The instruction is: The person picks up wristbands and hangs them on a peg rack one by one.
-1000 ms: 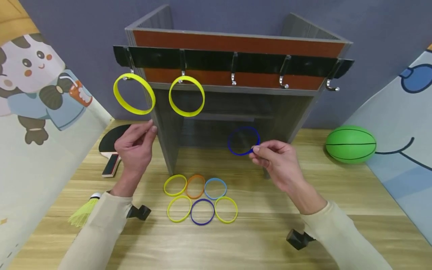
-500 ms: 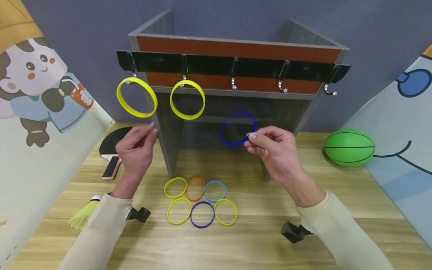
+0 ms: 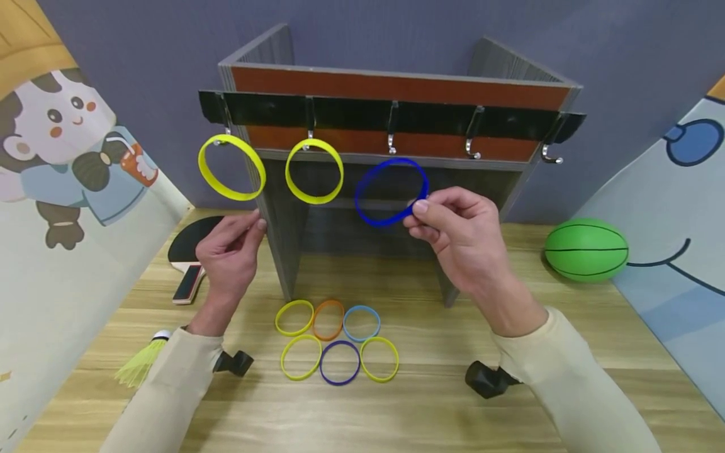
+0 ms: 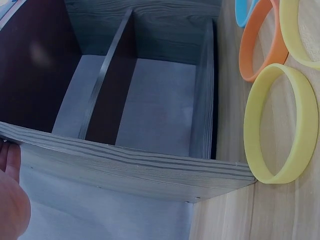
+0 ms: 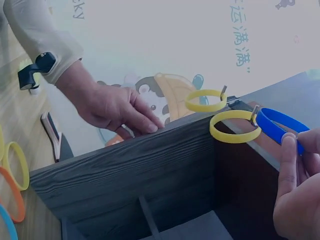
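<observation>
My right hand (image 3: pixel 464 242) pinches a dark blue wristband (image 3: pixel 370 217) between thumb and fingers. The blue band is tilted, just below the middle hook (image 3: pixel 391 145) of the black hook rail (image 3: pixel 351 114). To its left, one yellow wristband (image 3: pixel 314 171) hangs on the second hook, and another yellow wristband (image 3: pixel 231 167) hangs on the leftmost hook. My left hand (image 3: pixel 231 258) rests its fingertips at the outside of the grey shelf's left side panel (image 3: pixel 277 233). In the right wrist view, those fingers (image 5: pixel 142 122) lie against the panel's edge.
On the wooden table several wristbands lie in two rows: yellow, an orange one (image 3: pixel 328 319), light blue and a dark blue one (image 3: pixel 340 363). A table tennis paddle (image 3: pixel 189 283) and a shuttlecock (image 3: pixel 141 358) lie left; a green ball (image 3: pixel 586 250) sits right. Two more hooks stick out at right.
My right hand has raised the blue wristband upward and slightly left, from low in front of the shelf to near the middle hook. The left hand stays at the side panel.
</observation>
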